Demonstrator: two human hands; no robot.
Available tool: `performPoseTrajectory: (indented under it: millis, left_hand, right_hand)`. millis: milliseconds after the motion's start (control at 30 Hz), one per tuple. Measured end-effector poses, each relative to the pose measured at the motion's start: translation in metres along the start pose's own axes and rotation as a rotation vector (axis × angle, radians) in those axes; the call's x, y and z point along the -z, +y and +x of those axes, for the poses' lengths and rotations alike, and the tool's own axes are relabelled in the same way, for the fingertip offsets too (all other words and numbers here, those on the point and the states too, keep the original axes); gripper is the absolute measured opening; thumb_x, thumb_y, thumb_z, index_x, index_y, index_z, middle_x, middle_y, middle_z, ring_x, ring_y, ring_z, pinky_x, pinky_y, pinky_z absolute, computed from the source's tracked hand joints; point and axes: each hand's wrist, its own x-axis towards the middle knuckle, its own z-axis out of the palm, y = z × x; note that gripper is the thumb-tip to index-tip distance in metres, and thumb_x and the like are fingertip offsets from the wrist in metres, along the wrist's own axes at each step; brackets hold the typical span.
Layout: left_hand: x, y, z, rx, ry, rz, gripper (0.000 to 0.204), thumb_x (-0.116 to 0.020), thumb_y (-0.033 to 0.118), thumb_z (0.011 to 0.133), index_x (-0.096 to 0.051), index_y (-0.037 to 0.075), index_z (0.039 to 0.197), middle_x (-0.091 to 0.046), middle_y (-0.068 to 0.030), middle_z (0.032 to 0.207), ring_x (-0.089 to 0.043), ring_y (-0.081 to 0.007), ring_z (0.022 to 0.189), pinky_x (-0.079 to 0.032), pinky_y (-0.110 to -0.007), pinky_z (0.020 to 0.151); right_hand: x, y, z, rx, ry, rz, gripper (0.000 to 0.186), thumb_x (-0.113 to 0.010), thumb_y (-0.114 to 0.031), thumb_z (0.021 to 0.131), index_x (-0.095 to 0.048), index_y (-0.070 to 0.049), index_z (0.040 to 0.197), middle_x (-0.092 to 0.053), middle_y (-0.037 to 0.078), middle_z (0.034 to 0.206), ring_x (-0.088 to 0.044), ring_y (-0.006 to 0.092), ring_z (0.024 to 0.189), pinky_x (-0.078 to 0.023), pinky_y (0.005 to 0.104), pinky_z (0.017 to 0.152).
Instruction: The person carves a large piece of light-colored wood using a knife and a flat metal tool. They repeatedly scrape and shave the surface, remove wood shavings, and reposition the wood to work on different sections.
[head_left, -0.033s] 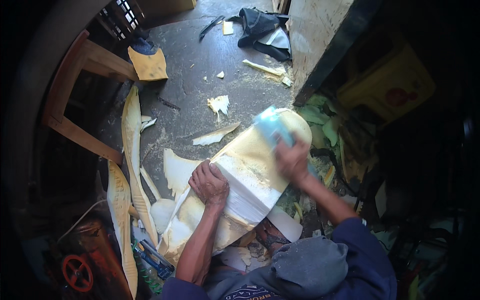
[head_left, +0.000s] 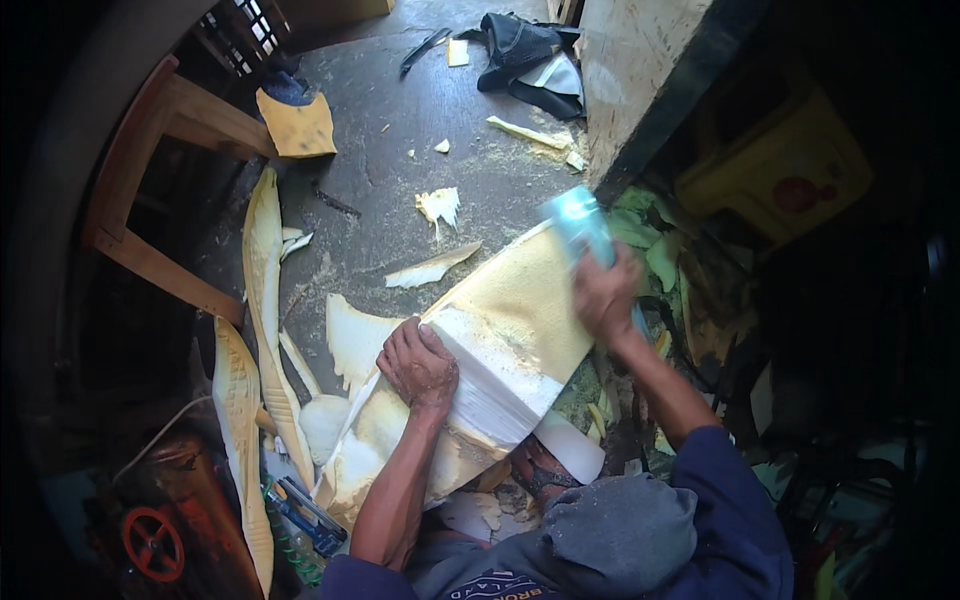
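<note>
The foam block [head_left: 520, 290] looks matt and powdery, the turquoise tool [head_left: 580, 222] glossy.

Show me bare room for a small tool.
Two dusty patches of dark surface: between the flat orange-yellow foam piece and the crumpled black fabric bundle, and from that piece toward the jagged cream foam scrap. Crowded: left, around the long curved yellow foam strips; right, where pale green foam scraps lie beside the right hand.

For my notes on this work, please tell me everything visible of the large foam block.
The foam block is long, cream and white, slanting from lower left to upper right. A white step crosses its middle; pale dust speckles the surface there. The left hand rests on its left edge; the right hand holds a blurred turquoise tool at its far end. Contact there is unclear.
</note>
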Motion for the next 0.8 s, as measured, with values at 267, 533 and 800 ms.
performPoseTrajectory:
  millis: [267,533,800]
  left_hand:
    - [-0.005,0.000,0.009,-0.011,0.027,0.013,0.038,-0.041,0.028,0.107,-0.066,0.004,0.123,-0.068,-0.0147,0.121,-0.059,-0.0332,0.117,-0.037,-0.048,0.106]
    - [-0.003,0.000,-0.002,0.002,0.013,0.019,0.034,-0.043,0.027,0.106,-0.065,0.006,0.122,-0.067,-0.0141,0.120,-0.059,-0.0317,0.117,-0.036,-0.049,0.106]
    - [-0.001,0.015,-0.006,-0.146,0.073,0.139,0.046,-0.042,0.033,0.105,-0.057,0.006,0.139,-0.060,-0.0172,0.140,-0.044,-0.0358,0.143,-0.017,-0.053,0.126]
  right_hand:
    - [0.013,-0.024,-0.041,0.175,-0.102,-0.108,0.040,-0.064,-0.014,0.089,-0.066,-0.005,0.128,-0.068,0.015,0.130,-0.050,0.0465,0.124,-0.037,0.0639,0.099]
    - [0.007,-0.052,-0.069,-0.014,-0.080,0.085,0.037,-0.061,-0.015,0.092,-0.064,-0.001,0.126,-0.066,0.012,0.139,-0.048,0.0474,0.128,-0.038,0.0564,0.100]
    - [0.035,0.066,-0.062,-0.396,0.091,-0.177,0.029,-0.062,-0.023,0.098,-0.066,-0.001,0.117,-0.064,0.032,0.112,-0.057,0.0499,0.111,-0.047,0.0585,0.092]
